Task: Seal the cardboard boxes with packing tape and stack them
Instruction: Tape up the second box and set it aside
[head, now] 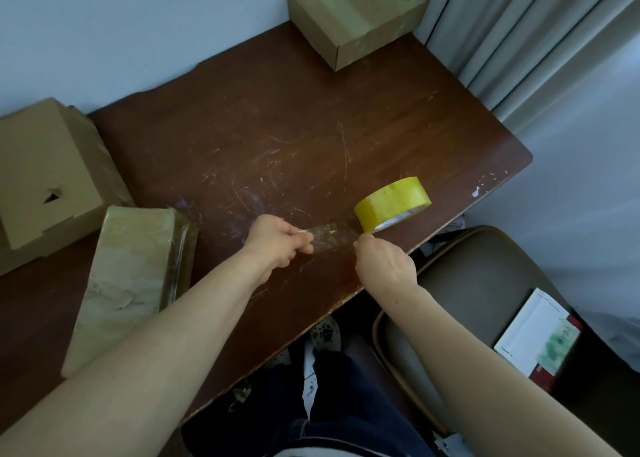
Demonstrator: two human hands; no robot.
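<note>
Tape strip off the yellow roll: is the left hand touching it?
Touching. Head view shows the left hand pinching the free end of the tape strip.

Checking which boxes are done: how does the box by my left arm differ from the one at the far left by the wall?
The near box is wrapped in shiny, wrinkled tape; the left box is bare, matte cardboard. The left box shows a dark tab slot; the near box shows none. Both are brown cardboard.
</note>
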